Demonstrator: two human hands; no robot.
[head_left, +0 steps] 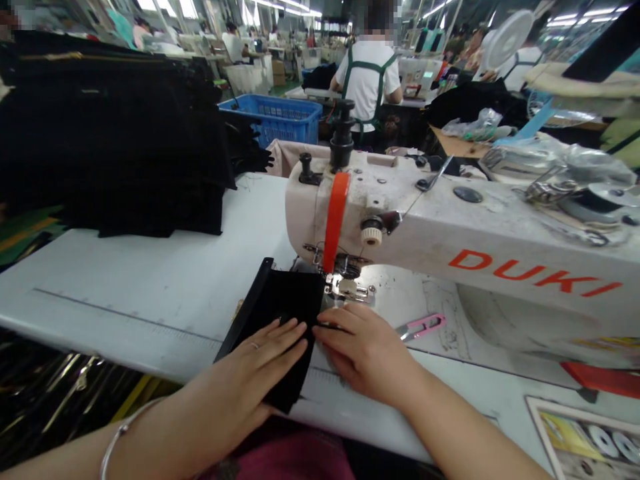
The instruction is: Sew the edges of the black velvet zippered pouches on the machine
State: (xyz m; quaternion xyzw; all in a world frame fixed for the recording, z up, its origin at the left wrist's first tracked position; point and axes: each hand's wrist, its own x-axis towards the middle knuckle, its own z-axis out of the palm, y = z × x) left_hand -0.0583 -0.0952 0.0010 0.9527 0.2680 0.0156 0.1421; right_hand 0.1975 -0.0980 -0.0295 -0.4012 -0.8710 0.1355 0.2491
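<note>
A black fabric piece [295,293] lies on the sewing machine table, its upper right edge against the presser foot [345,288]. A dark raised strip runs along its left side. My left hand [267,357] rests flat on the fabric, fingers stretched out. At the fabric's right edge, just below the presser foot, my right hand [365,347] has its fingers bent together, gripping that edge; the thumb is mostly hidden. The white sewing machine [410,220] has an orange strip [336,220] on its head. Pink-handled thread snips [427,325] lie right of my right hand.
A tall stack of black fabric [110,140] stands on the table's far left. Behind the machine are a blue plastic basket [285,113] and a person in a white shirt [367,73]. A ruler scale [125,315] marks the white tabletop [165,273].
</note>
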